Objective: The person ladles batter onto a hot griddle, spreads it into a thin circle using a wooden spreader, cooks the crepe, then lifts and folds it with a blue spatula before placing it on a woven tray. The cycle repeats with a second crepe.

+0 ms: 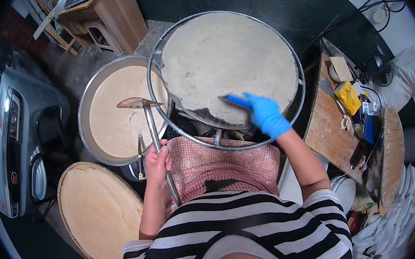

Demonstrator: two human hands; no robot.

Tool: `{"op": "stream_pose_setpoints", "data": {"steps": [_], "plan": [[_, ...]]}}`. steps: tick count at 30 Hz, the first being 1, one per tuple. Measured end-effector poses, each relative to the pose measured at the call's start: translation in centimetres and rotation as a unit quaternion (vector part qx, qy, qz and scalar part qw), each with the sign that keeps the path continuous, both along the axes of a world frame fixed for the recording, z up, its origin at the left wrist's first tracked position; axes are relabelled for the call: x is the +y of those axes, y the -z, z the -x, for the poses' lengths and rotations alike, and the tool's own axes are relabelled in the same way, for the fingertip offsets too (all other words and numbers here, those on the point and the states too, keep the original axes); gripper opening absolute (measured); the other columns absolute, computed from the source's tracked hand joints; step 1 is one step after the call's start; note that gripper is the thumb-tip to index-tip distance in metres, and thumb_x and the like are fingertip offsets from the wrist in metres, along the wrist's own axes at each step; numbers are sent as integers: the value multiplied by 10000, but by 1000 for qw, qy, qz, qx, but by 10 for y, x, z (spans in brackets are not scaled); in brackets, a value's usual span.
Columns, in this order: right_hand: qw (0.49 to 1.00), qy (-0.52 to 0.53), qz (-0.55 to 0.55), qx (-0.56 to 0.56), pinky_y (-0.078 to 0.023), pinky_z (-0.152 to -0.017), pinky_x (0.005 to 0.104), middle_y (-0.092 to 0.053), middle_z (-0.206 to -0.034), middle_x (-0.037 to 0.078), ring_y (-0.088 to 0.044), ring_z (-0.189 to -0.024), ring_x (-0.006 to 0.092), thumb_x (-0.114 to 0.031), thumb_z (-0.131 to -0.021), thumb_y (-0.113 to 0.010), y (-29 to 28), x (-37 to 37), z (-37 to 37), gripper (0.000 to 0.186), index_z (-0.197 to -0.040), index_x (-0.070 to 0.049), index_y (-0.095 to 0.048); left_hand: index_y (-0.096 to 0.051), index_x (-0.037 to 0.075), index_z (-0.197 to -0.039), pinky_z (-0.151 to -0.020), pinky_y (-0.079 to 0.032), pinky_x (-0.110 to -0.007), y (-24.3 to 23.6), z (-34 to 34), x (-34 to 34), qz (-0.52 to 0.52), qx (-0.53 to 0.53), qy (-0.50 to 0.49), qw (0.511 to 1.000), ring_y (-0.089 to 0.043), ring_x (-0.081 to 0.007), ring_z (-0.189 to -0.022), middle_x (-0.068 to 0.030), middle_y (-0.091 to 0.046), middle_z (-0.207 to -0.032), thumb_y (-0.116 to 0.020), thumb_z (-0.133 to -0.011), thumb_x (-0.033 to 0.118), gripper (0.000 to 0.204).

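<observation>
In the head view, the right hand [268, 116], in a blue glove, is closed around a blue-handled scraper [238, 101] just right of the frame's centre. The scraper reaches leftward from the fingers over the round griddle [228, 62] at upper centre, its tip blurred; whether it touches the surface I cannot tell. The griddle wears a thin, pale layer with a dark patch along its lower left edge, beyond the scraper's tip. The left hand [159, 162], bare, is left of centre, gripping the metal shaft of a spreader [151, 125]. The spreader's flat head is above the left hand, over the pale batter [109, 116] in the wide pot [83, 119].

A metal ring [148, 77] encircles the griddle, and the right wrist lies across its lower right stretch. Most of the griddle's top, above the scraper, is unobstructed. The ring overlaps the pot's right side, leaving little room there. A cluttered bench [329, 125] stands at right, apart from the ring; a pale round disc [101, 214] fills the lower left.
</observation>
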State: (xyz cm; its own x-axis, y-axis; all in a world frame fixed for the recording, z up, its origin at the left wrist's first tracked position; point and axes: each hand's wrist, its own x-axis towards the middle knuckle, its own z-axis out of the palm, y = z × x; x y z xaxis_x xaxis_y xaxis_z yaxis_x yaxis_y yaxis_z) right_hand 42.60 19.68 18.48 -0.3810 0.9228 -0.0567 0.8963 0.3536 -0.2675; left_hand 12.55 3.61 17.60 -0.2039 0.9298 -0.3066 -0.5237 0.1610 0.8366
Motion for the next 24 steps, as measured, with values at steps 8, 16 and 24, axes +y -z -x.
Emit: {"op": "stream_pose_setpoints", "data": {"steps": [8, 16, 24], "plan": [[925, 283, 160, 198, -501, -734, 345, -638, -928, 210, -635, -815, 274, -370, -650, -733, 65, 67, -122, 617, -1036, 85, -577, -503, 34, -1037, -392, -291, -188, -3, 2, -8, -5, 11, -2, 1000, -330, -56, -415, 29, -386, -544, -506, -887, 95, 162], [938, 313, -21, 147, -490, -721, 374, -643, -898, 182, -628, -796, 309, -257, -680, -708, 20, 65, -152, 407, -974, 4, -603, -504, 33, -1032, -393, -290, -186, -1, 4, -10, -8, 4, 3, 1000, -333, -54, -420, 26, -389, -555, -497, -886, 83, 154], [976, 41, -210, 28, -462, -720, 436, -593, -883, 186, -578, -816, 359, -36, -788, -448, 57, 18, -50, 214, -971, -34, -558, -494, 34, -1048, -393, -291, -177, 1, -5, -5, -3, 17, 38, 999, -329, -46, -419, 35, -374, -570, -494, -895, 110, 171]]}}
